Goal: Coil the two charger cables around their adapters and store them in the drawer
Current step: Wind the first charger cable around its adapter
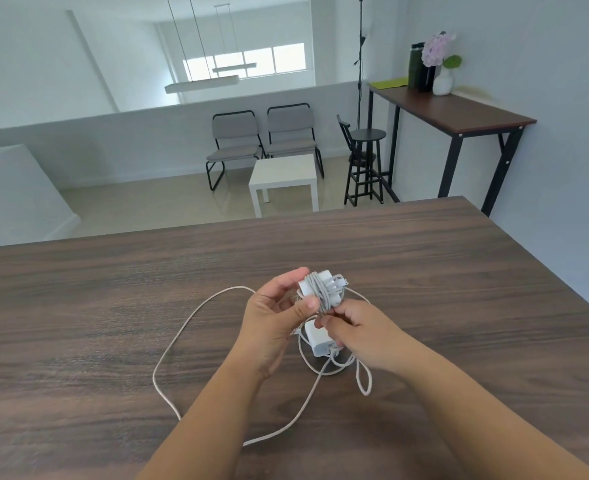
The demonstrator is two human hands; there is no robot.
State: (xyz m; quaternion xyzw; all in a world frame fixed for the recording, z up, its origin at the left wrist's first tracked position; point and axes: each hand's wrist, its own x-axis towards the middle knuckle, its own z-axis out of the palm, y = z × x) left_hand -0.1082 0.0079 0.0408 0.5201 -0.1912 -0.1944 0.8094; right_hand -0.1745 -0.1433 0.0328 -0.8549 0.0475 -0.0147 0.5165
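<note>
Holding the wrapped adapter [320, 289] above the table [113, 306], I grip it in my left hand [272, 320] while my right hand [355, 327] pinches its cable end. Directly below lies the second adapter [317, 341], nearer my right hand, its loose cable [189, 327] looping left.

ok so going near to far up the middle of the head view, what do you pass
loose cable loop → bare adapter on the table → wrapped adapter held in both hands → far table edge → white side table → two grey chairs
</note>
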